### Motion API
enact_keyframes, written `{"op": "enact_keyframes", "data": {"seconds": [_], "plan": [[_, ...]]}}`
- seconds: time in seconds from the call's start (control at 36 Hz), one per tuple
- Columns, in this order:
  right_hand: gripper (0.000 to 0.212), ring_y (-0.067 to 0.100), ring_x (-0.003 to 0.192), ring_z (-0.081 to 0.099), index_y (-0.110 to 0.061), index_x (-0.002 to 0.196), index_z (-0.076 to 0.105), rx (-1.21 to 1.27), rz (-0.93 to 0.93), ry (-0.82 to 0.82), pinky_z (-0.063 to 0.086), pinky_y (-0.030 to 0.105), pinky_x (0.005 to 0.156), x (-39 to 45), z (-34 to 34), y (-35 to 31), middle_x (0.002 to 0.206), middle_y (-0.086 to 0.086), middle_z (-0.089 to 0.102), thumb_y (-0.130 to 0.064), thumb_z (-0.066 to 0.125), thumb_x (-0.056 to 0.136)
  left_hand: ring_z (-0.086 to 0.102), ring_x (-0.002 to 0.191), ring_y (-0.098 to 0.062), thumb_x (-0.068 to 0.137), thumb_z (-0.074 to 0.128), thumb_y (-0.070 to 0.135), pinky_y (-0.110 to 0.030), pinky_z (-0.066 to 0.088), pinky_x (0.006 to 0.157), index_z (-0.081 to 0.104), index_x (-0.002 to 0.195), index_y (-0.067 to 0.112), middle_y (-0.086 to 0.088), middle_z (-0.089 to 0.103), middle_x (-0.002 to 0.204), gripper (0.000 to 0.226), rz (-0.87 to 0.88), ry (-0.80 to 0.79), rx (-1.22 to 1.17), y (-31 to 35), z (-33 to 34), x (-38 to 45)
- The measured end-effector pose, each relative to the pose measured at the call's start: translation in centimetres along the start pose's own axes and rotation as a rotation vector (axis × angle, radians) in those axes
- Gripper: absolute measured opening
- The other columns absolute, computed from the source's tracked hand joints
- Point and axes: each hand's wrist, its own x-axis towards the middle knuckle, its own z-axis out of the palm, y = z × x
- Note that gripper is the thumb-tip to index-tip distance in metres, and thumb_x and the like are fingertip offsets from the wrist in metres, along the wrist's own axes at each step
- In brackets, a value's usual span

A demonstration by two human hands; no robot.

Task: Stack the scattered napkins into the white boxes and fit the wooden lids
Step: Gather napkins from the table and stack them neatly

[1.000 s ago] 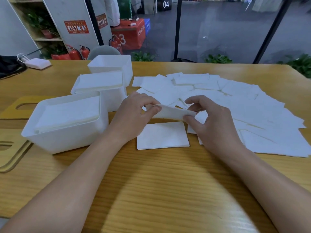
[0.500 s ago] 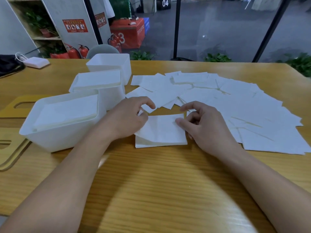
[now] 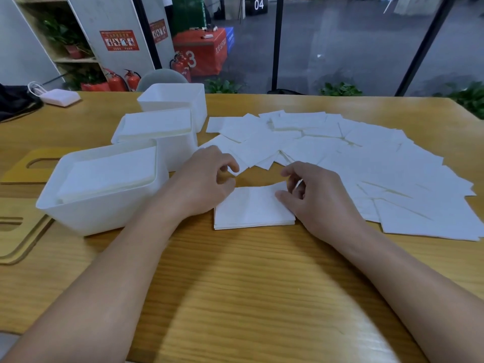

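Note:
A small stack of white napkins (image 3: 251,209) lies on the wooden table in front of me. My right hand (image 3: 317,200) pinches the top napkin's far right corner, thumb on top, and that edge curls up. My left hand (image 3: 207,179) hovers at the stack's left far corner with loosely curled fingers, holding nothing. Many scattered napkins (image 3: 366,158) fan out to the right and behind. Three white boxes stand in a row at left: the near box (image 3: 104,213) and middle box (image 3: 180,150) hold napkins, while the far box (image 3: 178,100) hides its inside.
Wooden lids with slots lie at the left: one lid (image 3: 15,169) behind the near box, another lid (image 3: 18,239) at the table's left edge. A pink-white charger (image 3: 61,96) and a dark bag sit far left. A glass wall stands behind the table.
Both hands carried a napkin down from mid-air and laid it on the small stack. My left hand has since let go and lifted its fingers; the right hand stays at the napkin's corner.

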Motion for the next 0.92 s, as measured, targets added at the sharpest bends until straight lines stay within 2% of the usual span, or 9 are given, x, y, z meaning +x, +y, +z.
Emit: {"op": "enact_keyframes", "data": {"seconds": [0.11,0.22,0.31,0.44,0.56,0.61,0.69,0.81,0.92], "plan": [[0.024,0.004,0.080,0.061,-0.031,0.117,0.071,-0.085,-0.063,0.023,0.047,0.022,0.071,-0.1,0.0,-0.1,0.110,-0.020,0.054,-0.029,0.079,0.095,0.038,0.146,-0.010,0.106,0.063,0.026,-0.026,0.031,0.115,0.078,0.124,0.036,0.018,0.056,0.151,0.025,0.029,-0.031,0.062,0.1,0.2,0.1],[0.020,0.007,0.086,0.061,-0.033,0.116,0.072,-0.095,-0.095,-0.045,0.051,0.026,0.075,-0.3,0.2,-0.4,0.112,-0.022,0.053,-0.035,0.077,0.097,0.060,0.131,-0.008,0.107,0.062,0.017,-0.012,0.041,0.097,0.078,0.130,0.028,0.012,0.070,0.141,0.030,0.010,-0.062,0.016,0.6,0.2,-0.3],[0.020,0.005,0.087,0.061,-0.033,0.115,0.073,-0.091,-0.104,-0.078,0.054,0.029,0.080,-0.4,0.5,-0.4,0.115,-0.023,0.055,-0.038,0.076,0.096,0.064,0.128,-0.012,0.107,0.060,0.017,-0.027,0.050,0.100,0.079,0.122,0.021,0.010,0.072,0.138,0.025,-0.018,-0.072,0.035,0.6,0.3,-0.2],[0.022,0.006,0.086,0.060,-0.032,0.119,0.074,-0.064,-0.086,-0.070,0.043,0.015,0.073,-0.4,0.1,-0.4,0.105,-0.023,0.057,-0.035,0.077,0.097,0.067,0.084,-0.025,0.103,0.060,0.014,-0.053,0.056,0.092,0.074,0.102,0.002,-0.008,0.070,0.081,0.018,0.018,-0.005,0.038,0.7,0.7,0.1],[0.035,0.008,0.087,0.064,-0.033,0.136,0.067,0.034,-0.055,-0.030,0.046,0.019,0.075,-0.3,-0.1,-0.7,0.109,-0.020,0.068,-0.030,0.071,0.101,0.060,0.119,-0.003,0.104,0.066,0.018,-0.032,0.051,0.106,0.080,0.119,0.031,0.024,0.071,0.118,0.024,0.100,0.060,-0.089,1.5,0.6,-0.4],[0.045,0.010,0.082,0.064,-0.036,0.146,0.059,0.165,-0.038,-0.041,0.049,0.018,0.073,-0.4,-0.4,-1.1,0.111,-0.017,0.072,-0.023,0.067,0.104,0.061,0.123,-0.005,0.104,0.068,0.018,-0.036,0.052,0.105,0.079,0.118,0.041,0.027,0.071,0.123,0.030,0.173,0.068,-0.228,2.0,0.8,-0.6],[0.056,0.011,0.081,0.067,-0.040,0.152,0.054,0.235,-0.033,-0.062,0.053,0.021,0.073,-0.5,-0.8,-1.5,0.115,-0.018,0.074,-0.011,0.060,0.105,0.065,0.122,-0.020,0.102,0.072,0.013,-0.045,0.054,0.101,0.081,0.116,0.038,0.021,0.076,0.121,0.030,0.268,0.053,-0.357,2.5,1.4,-0.9],[0.056,0.007,0.075,0.066,-0.039,0.128,0.074,0.157,-0.032,-0.112,0.051,0.023,0.065,-0.5,-0.9,-1.4,0.094,-0.039,0.068,0.000,0.049,0.098,0.067,0.121,-0.024,0.104,0.072,0.019,-0.049,0.055,0.100,0.082,0.114,0.037,0.014,0.077,0.121,0.023,0.271,-0.010,-0.397,2.7,1.6,-1.1],[0.059,0.016,0.086,0.069,-0.039,0.127,0.075,0.283,0.009,-0.075,0.059,0.041,0.080,-0.4,-1.7,-1.7,0.094,-0.015,0.074,-0.003,0.047,0.090,0.071,0.119,-0.018,0.108,0.066,0.015,-0.047,0.057,0.101,0.080,0.111,0.024,0.015,0.079,0.116,0.017,0.232,0.090,-0.473,2.9,1.1,-0.8]]}}
